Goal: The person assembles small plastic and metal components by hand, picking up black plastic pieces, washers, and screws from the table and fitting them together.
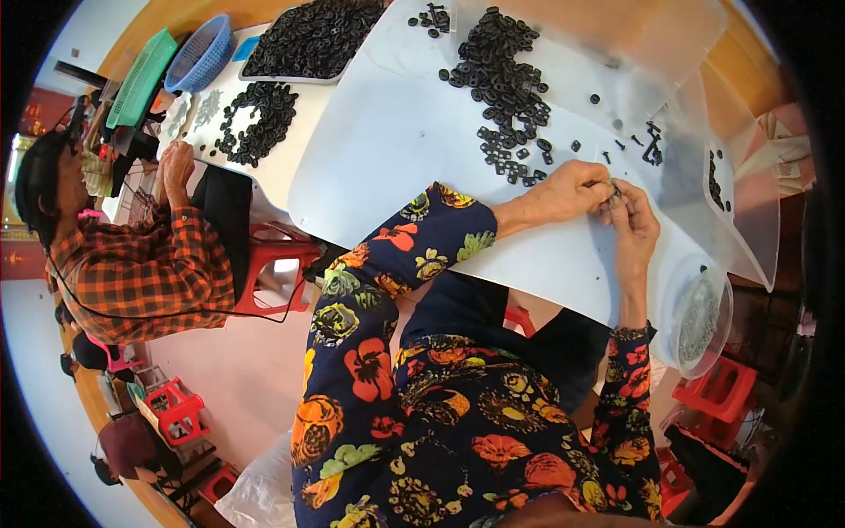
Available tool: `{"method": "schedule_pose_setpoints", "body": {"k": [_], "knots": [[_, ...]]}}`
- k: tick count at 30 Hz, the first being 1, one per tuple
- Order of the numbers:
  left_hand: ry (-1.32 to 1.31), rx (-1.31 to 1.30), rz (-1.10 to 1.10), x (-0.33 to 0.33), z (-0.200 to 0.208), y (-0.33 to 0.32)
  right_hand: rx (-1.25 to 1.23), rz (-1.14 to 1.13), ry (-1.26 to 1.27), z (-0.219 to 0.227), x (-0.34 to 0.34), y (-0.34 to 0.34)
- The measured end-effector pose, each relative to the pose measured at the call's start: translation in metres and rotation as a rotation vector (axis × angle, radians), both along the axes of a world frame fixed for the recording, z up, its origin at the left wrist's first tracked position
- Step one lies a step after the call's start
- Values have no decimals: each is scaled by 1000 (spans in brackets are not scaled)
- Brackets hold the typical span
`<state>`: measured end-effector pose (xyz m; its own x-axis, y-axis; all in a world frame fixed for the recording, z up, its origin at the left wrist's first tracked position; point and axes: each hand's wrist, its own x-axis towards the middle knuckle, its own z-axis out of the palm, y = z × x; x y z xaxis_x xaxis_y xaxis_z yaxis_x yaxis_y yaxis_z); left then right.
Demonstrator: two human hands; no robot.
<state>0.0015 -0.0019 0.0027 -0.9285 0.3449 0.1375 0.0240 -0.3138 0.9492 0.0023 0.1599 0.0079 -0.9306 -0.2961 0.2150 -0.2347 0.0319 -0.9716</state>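
Note:
My left hand point(563, 191) and my right hand point(635, 222) meet fingertip to fingertip over the white table point(387, 150). Both are closed in a pinch. Something small and dark barely shows between the fingers, too covered to make out. Beyond my left hand spreads a heap of small black oval parts with holes point(506, 75), its near end thinning out beside my wrist. Several black screw-like pins point(652, 145) lie past my right hand, with a few loose ones nearer my fingers.
A round clear tub of small metal pieces point(698, 321) stands right of my right forearm. Clear plastic sheets point(744, 194) rise along the right. At the left, a person in a checked shirt point(150, 273) works beside a heaped black tray point(308, 40), a blue basket point(201, 55) and a green basket point(141, 77).

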Motion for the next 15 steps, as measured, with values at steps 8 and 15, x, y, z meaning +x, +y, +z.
{"method": "schedule_pose_setpoints", "body": {"k": [8, 15], "knots": [[90, 8, 4, -2, -2, 0, -32, -92, 9, -4, 0, -2], [77, -21, 0, -1, -8, 0, -17, -59, 5, 4, 5, -5]]}}
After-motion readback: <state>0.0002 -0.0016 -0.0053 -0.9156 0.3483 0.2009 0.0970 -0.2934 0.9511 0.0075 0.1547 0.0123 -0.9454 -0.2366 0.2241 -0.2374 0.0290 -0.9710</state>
